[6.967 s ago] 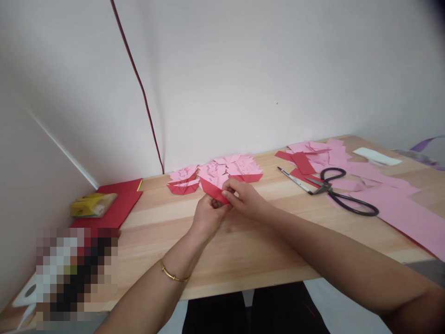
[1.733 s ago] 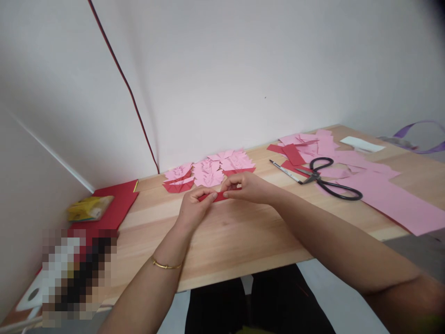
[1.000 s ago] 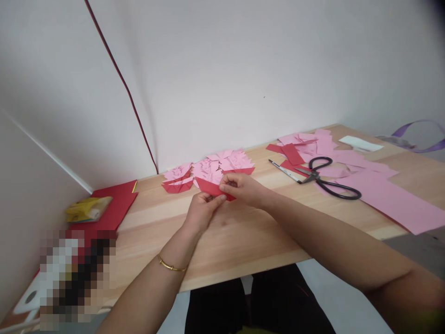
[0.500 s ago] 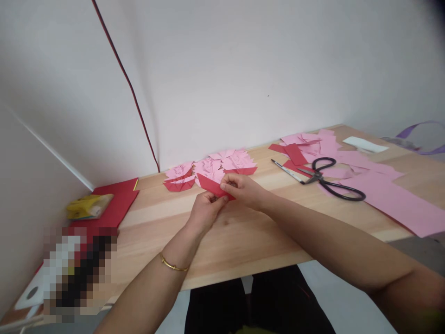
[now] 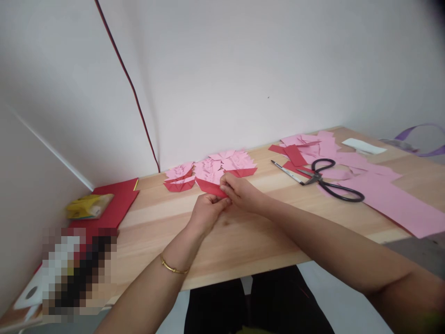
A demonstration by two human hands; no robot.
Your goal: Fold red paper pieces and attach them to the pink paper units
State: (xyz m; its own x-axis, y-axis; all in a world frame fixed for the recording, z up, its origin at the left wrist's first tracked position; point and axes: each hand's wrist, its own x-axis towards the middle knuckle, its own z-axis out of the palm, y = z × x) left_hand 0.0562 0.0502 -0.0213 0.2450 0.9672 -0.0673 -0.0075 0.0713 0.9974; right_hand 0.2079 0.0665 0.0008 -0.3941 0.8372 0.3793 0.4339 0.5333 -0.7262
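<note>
Between my hands is a piece of red paper (image 5: 210,187), its left end pointing out toward the back wall. My left hand (image 5: 207,211) pinches its near edge, thumb pressed to the fingers. My right hand (image 5: 239,192) is closed around the right end of the paper and hides much of it. Just behind them, pink folded paper pieces with jagged edges (image 5: 208,168) lie against the wall. A red boat-shaped paper piece (image 5: 179,184) lies at the left of that group, and another red strip (image 5: 245,172) at its right.
To the right, black-handled scissors (image 5: 314,178) lie beside a pen (image 5: 288,172), red scraps (image 5: 295,155) and pink paper sheets (image 5: 399,199). At the left, a yellow packet (image 5: 89,206) rests on red card (image 5: 127,206). A dark cord (image 5: 134,90) runs down the wall.
The red paper in my hands has tilted slightly, with less of its face showing. My fingers have drawn closer together on it, and the right hand has turned a little.
</note>
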